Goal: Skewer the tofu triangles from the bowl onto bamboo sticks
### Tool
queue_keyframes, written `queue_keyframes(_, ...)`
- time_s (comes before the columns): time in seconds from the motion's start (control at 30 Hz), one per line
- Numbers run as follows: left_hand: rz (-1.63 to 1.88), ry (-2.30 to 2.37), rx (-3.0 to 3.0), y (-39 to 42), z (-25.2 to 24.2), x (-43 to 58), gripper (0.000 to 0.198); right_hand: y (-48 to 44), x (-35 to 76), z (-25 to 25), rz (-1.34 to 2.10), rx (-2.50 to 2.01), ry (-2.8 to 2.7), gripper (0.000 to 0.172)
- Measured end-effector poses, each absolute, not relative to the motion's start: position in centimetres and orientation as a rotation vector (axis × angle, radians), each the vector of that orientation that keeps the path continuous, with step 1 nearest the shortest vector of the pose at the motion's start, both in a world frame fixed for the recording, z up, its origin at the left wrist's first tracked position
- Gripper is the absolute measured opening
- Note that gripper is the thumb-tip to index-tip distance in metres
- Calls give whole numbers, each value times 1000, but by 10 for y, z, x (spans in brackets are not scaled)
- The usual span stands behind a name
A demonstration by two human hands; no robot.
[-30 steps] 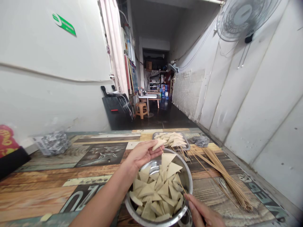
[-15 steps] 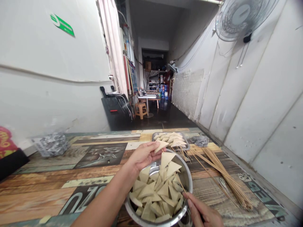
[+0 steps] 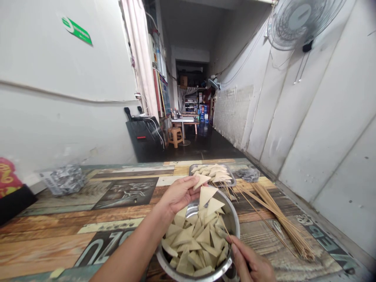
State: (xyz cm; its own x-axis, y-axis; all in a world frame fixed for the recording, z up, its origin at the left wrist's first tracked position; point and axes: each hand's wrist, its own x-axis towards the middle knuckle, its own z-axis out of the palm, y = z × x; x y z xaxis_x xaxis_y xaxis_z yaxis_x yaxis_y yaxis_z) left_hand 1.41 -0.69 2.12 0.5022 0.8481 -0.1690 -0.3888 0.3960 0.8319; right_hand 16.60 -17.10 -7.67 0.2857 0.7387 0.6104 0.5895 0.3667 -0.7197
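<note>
My left hand (image 3: 180,192) pinches a pale triangular tofu slice (image 3: 202,181) above the far rim of a metal bowl (image 3: 237,225). My right hand (image 3: 251,260) grips a thin bamboo skewer (image 3: 225,226) at the bowl's right side. The skewer slants up and left, with triangular slices (image 3: 215,206) at its upper part; how many are threaded on it I cannot tell. Many loose tofu triangles (image 3: 188,244) fill the bowl. Just behind it a metal tray (image 3: 234,181) holds skewered slices, their sticks pointing toward me.
A bundle of bare skewers (image 3: 284,227) lies to the right on the wood-patterned table (image 3: 123,211). Crumpled grey plastic (image 3: 248,175) is beside the tray. At the far left sits a clear bag of small packets (image 3: 66,179). A wall fan (image 3: 299,23) hangs upper right.
My right hand has shifted slightly up and left with the skewer. The left hand, still pinching its slice, has hardly moved.
</note>
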Motion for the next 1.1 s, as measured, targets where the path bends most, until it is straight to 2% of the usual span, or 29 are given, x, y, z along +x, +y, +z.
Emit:
queue_keyframes(0.17, 794, 594, 777, -16, 27, 19, 22, -164, 165, -78, 94, -1256, -1365, 21)
queue_keyframes(0.5, 625, 585, 876, -27, 26, 17, 16, -150, 160, -63, -184, -1237, -1553, 25)
queue_keyframes(0.83, 798, 591, 558, -30, 26, 22, 15, -138, 147, -49, -174, -1245, -1664, 25)
queue_keyframes(1.1, 753, 576, 629, -41, 26, 28, 12, -138, 143, -37, -220, -1261, -1576, 26)
